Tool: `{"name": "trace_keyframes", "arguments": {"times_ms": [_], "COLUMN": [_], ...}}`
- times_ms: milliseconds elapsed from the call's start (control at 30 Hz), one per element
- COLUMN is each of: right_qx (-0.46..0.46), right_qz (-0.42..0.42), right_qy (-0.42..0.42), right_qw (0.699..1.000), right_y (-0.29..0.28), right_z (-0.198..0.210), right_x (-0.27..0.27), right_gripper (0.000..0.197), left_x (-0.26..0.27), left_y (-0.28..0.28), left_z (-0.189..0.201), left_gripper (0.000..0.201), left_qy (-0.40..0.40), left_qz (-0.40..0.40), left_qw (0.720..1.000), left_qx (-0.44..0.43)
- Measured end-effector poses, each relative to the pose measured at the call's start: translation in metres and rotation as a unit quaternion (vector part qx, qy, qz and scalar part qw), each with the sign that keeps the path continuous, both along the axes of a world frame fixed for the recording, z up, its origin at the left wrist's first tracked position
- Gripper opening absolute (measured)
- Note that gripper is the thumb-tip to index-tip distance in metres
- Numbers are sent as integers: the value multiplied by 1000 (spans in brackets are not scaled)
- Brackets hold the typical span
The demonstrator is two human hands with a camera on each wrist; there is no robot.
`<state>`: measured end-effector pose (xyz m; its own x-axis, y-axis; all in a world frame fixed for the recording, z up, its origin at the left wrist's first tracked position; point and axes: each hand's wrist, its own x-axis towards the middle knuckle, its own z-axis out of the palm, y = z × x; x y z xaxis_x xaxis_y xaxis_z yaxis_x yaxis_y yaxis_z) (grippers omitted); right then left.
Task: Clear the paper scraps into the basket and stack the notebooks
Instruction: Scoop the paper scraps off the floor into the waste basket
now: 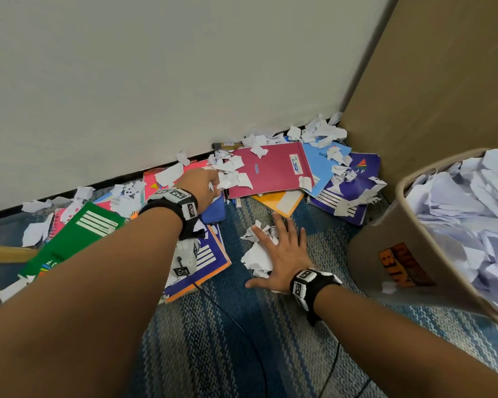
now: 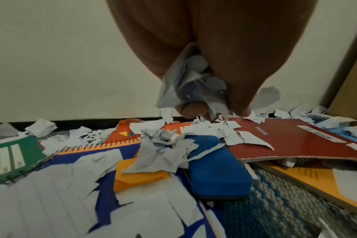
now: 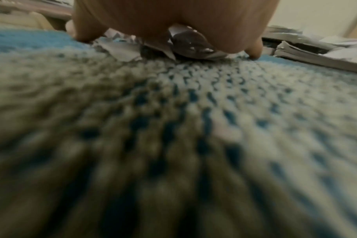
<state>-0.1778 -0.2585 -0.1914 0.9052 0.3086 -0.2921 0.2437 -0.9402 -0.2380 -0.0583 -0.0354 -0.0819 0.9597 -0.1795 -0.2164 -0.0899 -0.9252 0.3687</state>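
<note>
Torn white paper scraps litter a row of notebooks along the wall: a green one, a red one, a purple one and a yellow one. My left hand hovers over the red notebook's left edge and grips a bunch of scraps in curled fingers. My right hand lies flat, fingers spread, pressing on a small heap of scraps on the carpet; those scraps show under the palm in the right wrist view. The tan basket at the right is full of paper.
A blue eraser-like block and an orange pad lie among the notebooks. A marker rests against the wall. A brown panel stands behind the basket. A thin black cable crosses the blue woven carpet.
</note>
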Motion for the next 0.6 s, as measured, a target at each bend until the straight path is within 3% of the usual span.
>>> {"name": "trace_keyframes", "arguments": {"times_ms": [300,600], "right_qx": [3,-64], "right_qz": [18,90], "right_qy": [-85,-18], "right_qw": [996,994], "right_y": [15,20], "right_z": [-7,3], "right_x": [8,28], "right_gripper": [100,76], "left_x": [-1,2], "left_y": [12,10], "left_z": [-19,-23], "left_gripper": [12,15], "left_qy": [-1,6], "left_qz": [23,27], "left_qw": [999,999], "left_qx": [-24,-26]}}
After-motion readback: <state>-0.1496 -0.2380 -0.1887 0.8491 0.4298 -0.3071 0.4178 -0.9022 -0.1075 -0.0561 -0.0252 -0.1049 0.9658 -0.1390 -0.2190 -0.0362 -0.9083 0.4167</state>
